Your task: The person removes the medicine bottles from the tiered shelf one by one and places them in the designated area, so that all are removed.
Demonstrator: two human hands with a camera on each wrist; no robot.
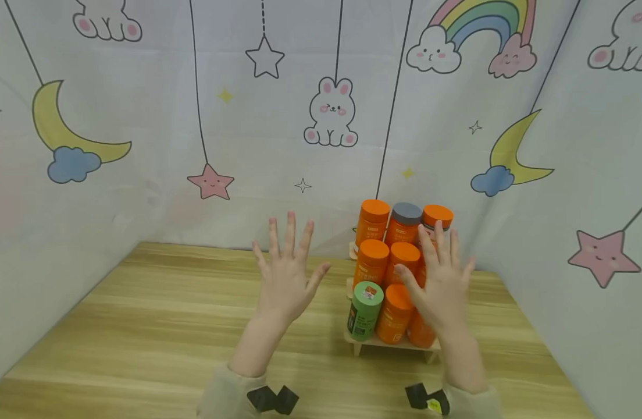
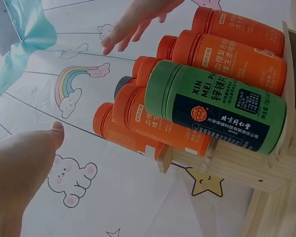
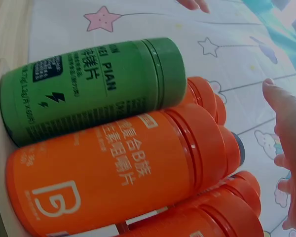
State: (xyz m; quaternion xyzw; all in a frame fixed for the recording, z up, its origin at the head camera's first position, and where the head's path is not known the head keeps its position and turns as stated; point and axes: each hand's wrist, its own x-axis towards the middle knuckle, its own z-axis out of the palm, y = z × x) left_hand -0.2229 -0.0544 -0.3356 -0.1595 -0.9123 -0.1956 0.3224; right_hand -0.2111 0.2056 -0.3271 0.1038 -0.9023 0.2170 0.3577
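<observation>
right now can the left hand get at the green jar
Probably yes: the left hand is empty, and the green jar sits at the near left corner of the rack, with nothing seen between them.

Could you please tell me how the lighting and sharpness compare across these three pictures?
Head view: soft, even light, small print on the orange jars unreadable; left wrist view: large lettering on the green jar crisp, the left hand darker toward the bottom; right wrist view: pale glare in the upper right corner.
</observation>
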